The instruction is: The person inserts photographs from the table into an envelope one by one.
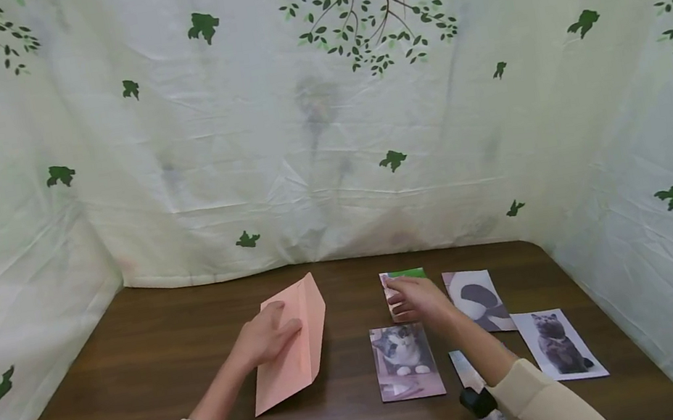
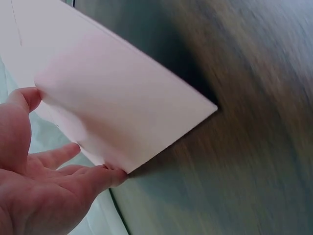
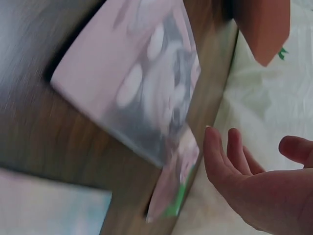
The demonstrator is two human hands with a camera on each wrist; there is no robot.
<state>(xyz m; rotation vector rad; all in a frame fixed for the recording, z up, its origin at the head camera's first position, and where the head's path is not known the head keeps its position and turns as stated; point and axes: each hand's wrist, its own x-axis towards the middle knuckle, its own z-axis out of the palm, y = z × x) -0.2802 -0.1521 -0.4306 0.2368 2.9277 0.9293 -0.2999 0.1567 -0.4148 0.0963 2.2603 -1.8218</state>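
Note:
My left hand (image 1: 269,336) grips a pink paper envelope (image 1: 285,383), its thumb on the near face. The envelope is tilted up off the brown table, its flap side turned to the right. In the left wrist view the fingers bend around one edge of the envelope (image 2: 132,98). My right hand (image 1: 422,301) hovers over a photo card with a green strip (image 1: 409,274), partly covering it in the head view. In the right wrist view the right hand's fingers (image 3: 217,164) are loosely bent, with nothing between them, apart from the cards.
A white-and-grey cat photo (image 1: 406,368) lies nearest in front. Right of it are a photo with a dark rounded shape (image 1: 479,299) and a grey cat photo (image 1: 562,343). Another card (image 1: 465,369) is partly under the right forearm. Patterned cloth (image 1: 309,207) walls the table's back and sides.

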